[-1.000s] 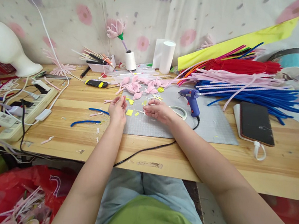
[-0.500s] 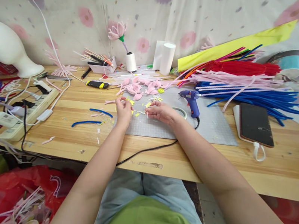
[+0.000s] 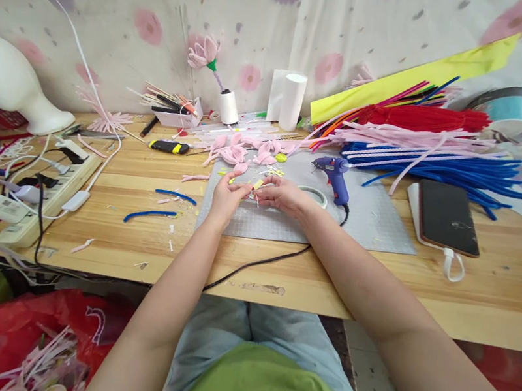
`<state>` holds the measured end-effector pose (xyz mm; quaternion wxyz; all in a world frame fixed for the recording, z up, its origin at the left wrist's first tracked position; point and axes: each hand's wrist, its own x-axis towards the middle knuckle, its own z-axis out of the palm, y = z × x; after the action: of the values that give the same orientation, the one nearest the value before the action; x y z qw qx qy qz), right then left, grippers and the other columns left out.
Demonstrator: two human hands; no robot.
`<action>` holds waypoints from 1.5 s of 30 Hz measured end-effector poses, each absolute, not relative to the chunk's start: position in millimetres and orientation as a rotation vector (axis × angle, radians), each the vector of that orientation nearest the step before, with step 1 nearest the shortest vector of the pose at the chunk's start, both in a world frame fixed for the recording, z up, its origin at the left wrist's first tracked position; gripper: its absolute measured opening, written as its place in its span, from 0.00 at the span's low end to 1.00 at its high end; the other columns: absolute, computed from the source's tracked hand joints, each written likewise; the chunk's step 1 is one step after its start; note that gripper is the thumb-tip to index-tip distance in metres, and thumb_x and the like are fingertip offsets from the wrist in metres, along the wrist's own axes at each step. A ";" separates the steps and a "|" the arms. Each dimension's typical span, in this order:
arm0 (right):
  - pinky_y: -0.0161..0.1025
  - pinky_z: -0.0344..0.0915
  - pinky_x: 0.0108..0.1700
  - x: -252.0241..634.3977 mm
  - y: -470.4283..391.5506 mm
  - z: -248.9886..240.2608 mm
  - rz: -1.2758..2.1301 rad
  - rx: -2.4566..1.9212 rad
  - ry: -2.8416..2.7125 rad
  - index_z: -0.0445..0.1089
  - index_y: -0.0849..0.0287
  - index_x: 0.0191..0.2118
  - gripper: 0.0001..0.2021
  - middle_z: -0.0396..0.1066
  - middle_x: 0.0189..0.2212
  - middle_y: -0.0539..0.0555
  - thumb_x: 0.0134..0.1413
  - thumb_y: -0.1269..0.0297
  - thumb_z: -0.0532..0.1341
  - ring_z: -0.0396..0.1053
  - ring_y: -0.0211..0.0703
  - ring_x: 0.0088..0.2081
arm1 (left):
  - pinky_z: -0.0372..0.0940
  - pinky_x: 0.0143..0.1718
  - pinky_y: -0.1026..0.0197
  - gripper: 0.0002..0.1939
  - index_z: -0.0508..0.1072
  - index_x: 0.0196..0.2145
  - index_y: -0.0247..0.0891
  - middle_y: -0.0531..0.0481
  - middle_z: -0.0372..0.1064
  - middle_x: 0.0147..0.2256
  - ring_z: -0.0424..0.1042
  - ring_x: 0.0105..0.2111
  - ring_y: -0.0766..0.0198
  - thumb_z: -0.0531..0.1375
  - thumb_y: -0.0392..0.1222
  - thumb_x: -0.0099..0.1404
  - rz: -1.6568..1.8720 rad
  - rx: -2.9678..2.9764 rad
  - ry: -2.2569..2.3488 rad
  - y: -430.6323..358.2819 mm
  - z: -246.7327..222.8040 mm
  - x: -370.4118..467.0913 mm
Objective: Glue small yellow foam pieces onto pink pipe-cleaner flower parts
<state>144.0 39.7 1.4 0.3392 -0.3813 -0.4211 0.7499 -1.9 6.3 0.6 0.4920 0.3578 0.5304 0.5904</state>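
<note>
Over the grey cutting mat (image 3: 365,228), my two hands meet with fingertips almost touching. My right hand (image 3: 285,197) pinches a small yellow strip (image 3: 257,184), and thin white strands (image 3: 255,200) hang below its fingertips. Thumb and fingers of my left hand (image 3: 226,200) are closed at the same spot; what lies between them is too small to make out. Just beyond are pink fuzzy-wire petals (image 3: 233,151) and small yellow and white scraps (image 3: 272,171). Partly behind my right wrist lies a roll of white tape (image 3: 316,196).
A blue glue gun (image 3: 336,177) rests on the mat, its black cord running under my right forearm. Blue pipe cleaners (image 3: 466,178) are piled behind a black phone (image 3: 449,215). Left are a box cutter (image 3: 169,147) and a cable-crowded power strip (image 3: 73,176).
My left hand has moved right, from apart to meeting my right hand's fingertips. My right hand stays nearly in place with the yellow strip.
</note>
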 end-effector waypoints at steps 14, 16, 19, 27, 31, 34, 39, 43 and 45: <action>0.34 0.68 0.33 144.3 35.2 7.3 1.945 -1.007 -1.129 0.59 0.57 0.31 0.19 0.73 0.24 0.50 0.33 0.73 0.69 0.70 0.36 0.27 | 0.64 0.32 0.64 0.28 0.65 0.44 0.40 0.55 0.71 0.23 0.70 0.23 0.68 0.67 0.34 0.44 1.504 1.042 1.363 6.8 -4.9 -4.3; 0.34 0.67 0.32 144.8 36.4 6.5 1.934 -1.011 -1.139 0.59 0.57 0.32 0.19 0.72 0.23 0.49 0.33 0.73 0.69 0.70 0.35 0.27 | 0.64 0.32 0.65 0.28 0.65 0.43 0.40 0.54 0.71 0.23 0.71 0.24 0.68 0.68 0.34 0.43 1.513 1.061 1.361 7.4 -6.6 -5.6; 0.33 0.67 0.31 145.9 38.7 5.0 1.921 -1.015 -1.150 0.59 0.57 0.31 0.19 0.72 0.23 0.48 0.32 0.73 0.69 0.70 0.34 0.26 | 0.65 0.32 0.64 0.28 0.64 0.44 0.39 0.53 0.71 0.24 0.71 0.25 0.67 0.67 0.36 0.45 1.492 1.106 1.382 8.0 -8.4 -6.7; 0.32 0.66 0.30 146.1 39.9 5.5 1.863 -1.057 -1.185 0.59 0.58 0.32 0.20 0.72 0.22 0.49 0.32 0.73 0.69 0.69 0.34 0.25 | 0.65 0.32 0.64 0.27 0.63 0.44 0.38 0.53 0.72 0.25 0.70 0.25 0.67 0.66 0.35 0.46 1.443 1.072 1.422 6.9 -3.7 -3.6; 0.31 0.63 0.27 144.0 40.3 4.2 1.776 -1.050 -1.238 0.59 0.58 0.32 0.19 0.71 0.21 0.48 0.33 0.73 0.69 0.68 0.34 0.24 | 0.65 0.31 0.64 0.27 0.63 0.44 0.37 0.54 0.71 0.24 0.69 0.23 0.69 0.66 0.35 0.45 1.447 1.005 1.406 6.8 -2.6 -1.8; 0.31 0.62 0.26 142.5 40.8 3.6 1.710 -1.056 -1.261 0.58 0.58 0.32 0.19 0.70 0.21 0.47 0.33 0.74 0.68 0.67 0.33 0.23 | 0.65 0.31 0.64 0.27 0.63 0.44 0.37 0.54 0.72 0.24 0.68 0.22 0.69 0.66 0.36 0.45 1.444 0.985 1.394 7.8 -4.8 -2.0; 0.33 0.64 0.30 141.4 40.4 4.9 1.632 -1.038 -1.247 0.59 0.58 0.32 0.17 0.69 0.23 0.46 0.35 0.73 0.67 0.69 0.34 0.25 | 0.65 0.31 0.64 0.28 0.63 0.44 0.37 0.54 0.72 0.25 0.69 0.23 0.69 0.66 0.37 0.45 1.454 0.989 1.429 8.8 -7.4 -2.9; 0.35 0.65 0.33 138.5 40.1 2.7 1.540 -1.020 -1.248 0.59 0.58 0.31 0.18 0.67 0.24 0.45 0.36 0.66 0.69 0.70 0.35 0.28 | 0.64 0.30 0.64 0.28 0.63 0.45 0.38 0.54 0.71 0.24 0.70 0.24 0.67 0.66 0.37 0.45 1.452 1.048 1.445 8.7 -8.8 -3.8; 0.35 0.66 0.33 135.6 40.7 -0.6 1.479 -1.015 -1.272 0.59 0.58 0.31 0.20 0.67 0.24 0.45 0.34 0.66 0.70 0.69 0.34 0.27 | 0.63 0.30 0.64 0.28 0.63 0.45 0.38 0.54 0.71 0.24 0.70 0.24 0.67 0.66 0.37 0.45 1.449 1.073 1.449 9.0 -10.1 -4.3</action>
<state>135.6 40.7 -0.6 0.4541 -0.4114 -0.5152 0.5992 -4.3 9.0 -10.1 0.4026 0.4247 0.5734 0.5734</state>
